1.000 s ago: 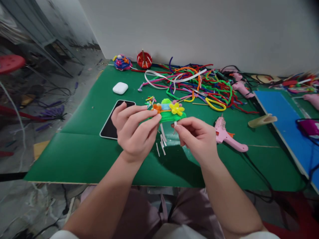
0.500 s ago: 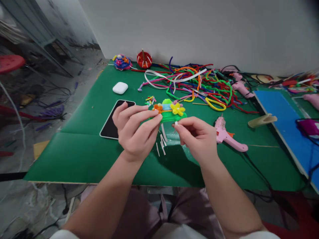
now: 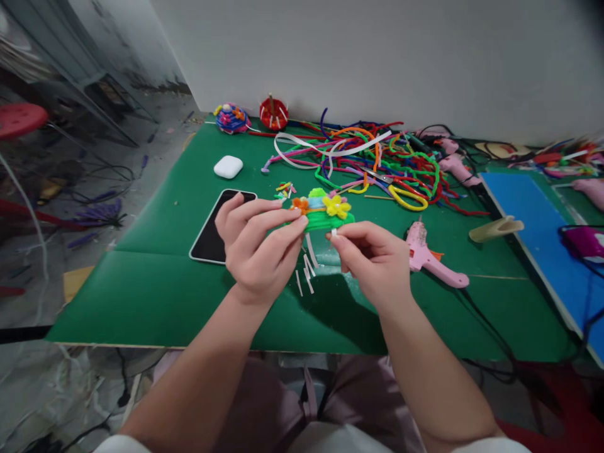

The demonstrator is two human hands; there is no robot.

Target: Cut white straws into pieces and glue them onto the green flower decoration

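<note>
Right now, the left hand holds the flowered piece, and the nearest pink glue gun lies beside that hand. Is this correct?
No: the head view shows the nearest pink glue gun beside the right hand. The left hand holds the flowered piece.

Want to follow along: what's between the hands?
Between the left hand and right hand, the head view shows the green flowered piece and, below, white strips.
</note>
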